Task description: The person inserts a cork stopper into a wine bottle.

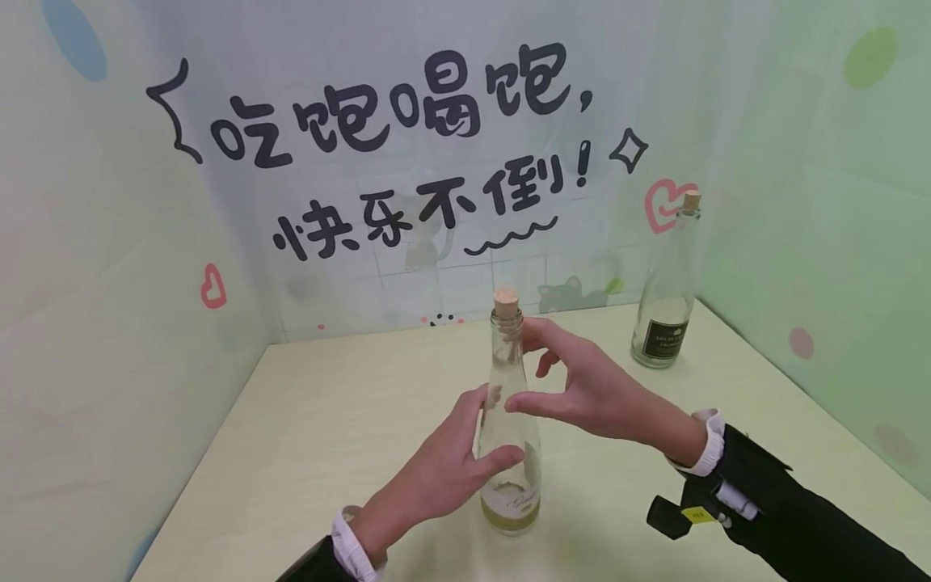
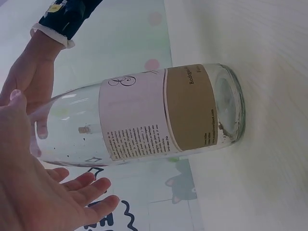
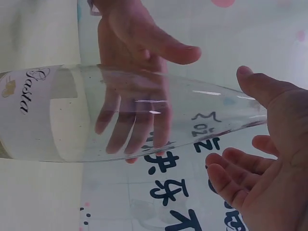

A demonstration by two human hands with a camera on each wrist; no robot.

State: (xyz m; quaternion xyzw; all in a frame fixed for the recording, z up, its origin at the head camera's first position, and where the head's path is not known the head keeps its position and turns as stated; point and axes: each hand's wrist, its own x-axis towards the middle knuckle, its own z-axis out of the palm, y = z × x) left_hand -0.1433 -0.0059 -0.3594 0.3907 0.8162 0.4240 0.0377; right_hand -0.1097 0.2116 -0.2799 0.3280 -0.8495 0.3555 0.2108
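Note:
A clear glass bottle [image 1: 505, 432] with a cork [image 1: 506, 303] in its mouth stands upright at the front middle of the table. It has a pale label with a brown band [image 2: 190, 108] low on its side. My left hand [image 1: 451, 469] is around the bottle's middle, straight fingers behind the glass and thumb in front, lifted off it in the right wrist view. Higher up, my right hand [image 1: 582, 380] surrounds the neck loosely, its thumb near the glass and its fingers slightly bent behind. Neither hand is closed on the bottle.
A second corked glass bottle [image 1: 658, 339] with a dark label stands at the back right of the pale table [image 1: 349, 420]. Printed cloth walls [image 1: 407, 210] with dark lettering enclose the table at the back and both sides.

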